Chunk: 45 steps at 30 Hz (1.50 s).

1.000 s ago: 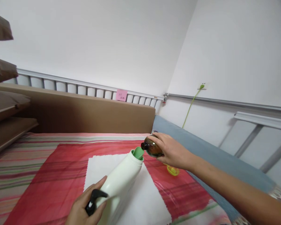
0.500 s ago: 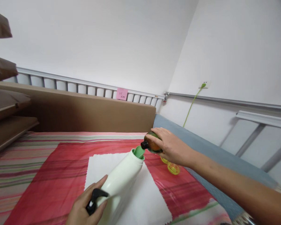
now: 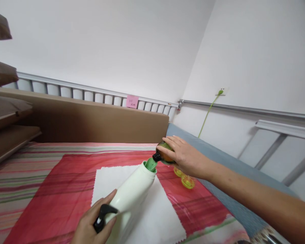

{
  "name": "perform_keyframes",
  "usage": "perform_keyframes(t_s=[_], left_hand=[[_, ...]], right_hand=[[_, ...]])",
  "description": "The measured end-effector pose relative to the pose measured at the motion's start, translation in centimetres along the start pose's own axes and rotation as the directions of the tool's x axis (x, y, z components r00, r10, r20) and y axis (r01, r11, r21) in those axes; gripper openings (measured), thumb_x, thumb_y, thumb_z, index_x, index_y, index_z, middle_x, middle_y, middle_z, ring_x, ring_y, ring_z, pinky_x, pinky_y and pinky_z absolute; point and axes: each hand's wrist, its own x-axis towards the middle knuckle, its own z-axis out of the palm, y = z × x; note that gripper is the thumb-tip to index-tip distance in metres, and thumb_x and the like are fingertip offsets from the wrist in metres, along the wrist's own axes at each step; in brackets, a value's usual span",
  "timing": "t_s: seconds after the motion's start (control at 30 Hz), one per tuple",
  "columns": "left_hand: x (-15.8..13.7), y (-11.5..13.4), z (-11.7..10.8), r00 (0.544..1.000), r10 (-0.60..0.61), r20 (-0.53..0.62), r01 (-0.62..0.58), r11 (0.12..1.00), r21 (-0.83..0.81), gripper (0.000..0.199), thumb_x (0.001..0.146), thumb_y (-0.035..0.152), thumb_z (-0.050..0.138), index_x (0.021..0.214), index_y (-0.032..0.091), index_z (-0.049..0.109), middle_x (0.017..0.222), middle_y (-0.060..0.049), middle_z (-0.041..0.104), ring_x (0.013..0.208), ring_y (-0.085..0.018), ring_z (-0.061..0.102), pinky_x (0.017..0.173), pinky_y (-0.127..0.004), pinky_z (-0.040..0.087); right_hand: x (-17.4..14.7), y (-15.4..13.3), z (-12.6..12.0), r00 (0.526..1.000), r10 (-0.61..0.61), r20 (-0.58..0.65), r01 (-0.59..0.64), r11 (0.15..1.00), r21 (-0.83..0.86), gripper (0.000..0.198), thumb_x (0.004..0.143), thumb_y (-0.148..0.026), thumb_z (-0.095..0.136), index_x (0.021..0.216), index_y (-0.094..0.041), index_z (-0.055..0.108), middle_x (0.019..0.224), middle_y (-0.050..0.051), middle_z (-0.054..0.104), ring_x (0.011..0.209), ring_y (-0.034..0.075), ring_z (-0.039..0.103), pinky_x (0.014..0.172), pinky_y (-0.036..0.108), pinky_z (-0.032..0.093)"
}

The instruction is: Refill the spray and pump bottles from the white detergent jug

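Observation:
My left hand (image 3: 91, 220) is wrapped round the lower part of a long, pale mint bottle (image 3: 134, 191), which leans with its mouth up and to the right. A black pump head (image 3: 104, 217) is also held in that hand, against the bottle. Inside the bottle's mouth sits a green funnel-like piece (image 3: 150, 164). My right hand (image 3: 184, 154) grips a smaller amber-green bottle (image 3: 166, 153), tipped so its black neck points down-left, right at the green piece. A thin trickle seems to run from the neck, too small to be sure.
White cloth (image 3: 106, 179) with a zigzag edge lies under the bottle on a red cover (image 3: 51, 189). Round yellow pieces (image 3: 187, 182) rest near my right wrist. Brown padded board (image 3: 104, 123) stands behind, stacked brown packages (image 3: 10, 142) at left, and a blue-grey padded side (image 3: 218, 152) at right.
The amber-green bottle's neck tips slightly further over the green piece, and my right hand has risen a little. My left hand and the mint bottle stay in place.

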Motion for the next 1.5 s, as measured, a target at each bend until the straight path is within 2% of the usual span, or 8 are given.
perform_keyframes(t_s=[0.23, 0.43, 0.6, 0.77, 1.0, 1.13, 1.4, 1.5], left_hand=[[-0.1, -1.1, 0.0, 0.972, 0.228, 0.050, -0.233, 0.954, 0.188, 0.044, 0.071, 0.029, 0.070, 0.115, 0.027, 0.066, 0.102, -0.004, 0.075, 0.085, -0.017, 0.072, 0.073, -0.018, 0.056], [0.0, -1.4, 0.0, 0.946, 0.321, 0.048, -0.323, 0.915, 0.243, 0.044, 0.072, 0.025, 0.069, 0.117, 0.026, 0.064, 0.099, -0.003, 0.076, 0.083, -0.016, 0.073, 0.072, -0.016, 0.055], [-0.1, -1.3, 0.1, 0.944, 0.325, 0.048, -0.327, 0.914, 0.238, 0.044, 0.073, 0.025, 0.069, 0.117, 0.026, 0.064, 0.099, -0.003, 0.076, 0.083, -0.016, 0.073, 0.072, -0.015, 0.055], [-0.1, -1.7, 0.1, 0.946, 0.319, 0.061, -0.324, 0.914, 0.243, 0.044, 0.075, 0.027, 0.068, 0.118, 0.026, 0.063, 0.103, -0.005, 0.075, 0.086, -0.017, 0.072, 0.072, -0.016, 0.056], [-0.2, -2.1, 0.2, 0.950, 0.300, 0.086, -0.312, 0.918, 0.244, 0.046, 0.075, 0.026, 0.068, 0.121, 0.027, 0.061, 0.107, -0.005, 0.073, 0.090, -0.018, 0.072, 0.073, -0.018, 0.056], [-0.2, -1.7, 0.2, 0.951, 0.307, 0.046, -0.309, 0.930, 0.196, 0.046, 0.074, 0.024, 0.068, 0.119, 0.028, 0.063, 0.105, -0.004, 0.074, 0.087, -0.017, 0.072, 0.071, -0.017, 0.057], [-0.3, -2.0, 0.2, 0.950, 0.286, 0.123, -0.307, 0.927, 0.217, 0.049, 0.076, 0.024, 0.067, 0.124, 0.027, 0.059, 0.111, -0.006, 0.072, 0.095, -0.019, 0.070, 0.077, -0.018, 0.056], [-0.4, -2.1, 0.3, 0.956, 0.268, 0.122, -0.289, 0.933, 0.213, 0.050, 0.076, 0.021, 0.066, 0.125, 0.027, 0.058, 0.113, -0.006, 0.071, 0.098, -0.018, 0.069, 0.079, -0.019, 0.056]], right_hand=[[0.2, 0.0, -0.3, 0.999, -0.015, 0.032, 0.016, 0.999, -0.039, 0.069, 0.065, 0.003, 0.055, 0.130, -0.016, 0.046, 0.132, 0.024, 0.048, 0.123, 0.036, 0.046, 0.100, 0.055, 0.039], [0.2, 0.2, -0.1, 0.999, -0.029, 0.024, 0.030, 0.998, -0.055, 0.071, 0.063, 0.006, 0.052, 0.130, -0.017, 0.046, 0.134, 0.022, 0.048, 0.124, 0.033, 0.044, 0.101, 0.054, 0.037], [0.6, 0.2, -0.7, 0.996, -0.085, 0.030, 0.088, 0.989, -0.115, 0.071, 0.063, 0.005, 0.052, 0.130, -0.017, 0.045, 0.132, 0.021, 0.049, 0.123, 0.034, 0.045, 0.101, 0.053, 0.035], [1.1, 0.1, -1.7, 0.987, -0.155, 0.047, 0.162, 0.969, -0.189, 0.061, 0.071, -0.001, 0.053, 0.129, -0.016, 0.045, 0.126, 0.023, 0.052, 0.118, 0.036, 0.049, 0.099, 0.052, 0.035], [2.0, -0.1, -3.0, 0.974, -0.211, 0.088, 0.225, 0.949, -0.219, 0.060, 0.073, -0.010, 0.061, 0.130, -0.016, 0.044, 0.131, 0.022, 0.050, 0.121, 0.036, 0.045, 0.102, 0.053, 0.031], [3.0, -0.7, -4.0, 0.953, -0.240, 0.185, 0.288, 0.906, -0.310, 0.068, 0.066, -0.021, 0.071, 0.129, -0.015, 0.044, 0.133, 0.023, 0.049, 0.119, 0.039, 0.047, 0.101, 0.056, 0.031], [5.1, -2.9, -4.2, 0.890, -0.249, 0.383, 0.396, 0.837, -0.377, 0.102, 0.036, -0.045, 0.086, 0.125, -0.016, 0.048, 0.135, 0.026, 0.046, 0.120, 0.047, 0.041, 0.102, 0.068, 0.025], [5.6, -3.4, -4.1, 0.905, -0.246, 0.348, 0.378, 0.841, -0.388, 0.081, 0.048, -0.043, 0.083, 0.119, -0.019, 0.054, 0.130, 0.021, 0.052, 0.119, 0.044, 0.044, 0.103, 0.066, 0.026]])
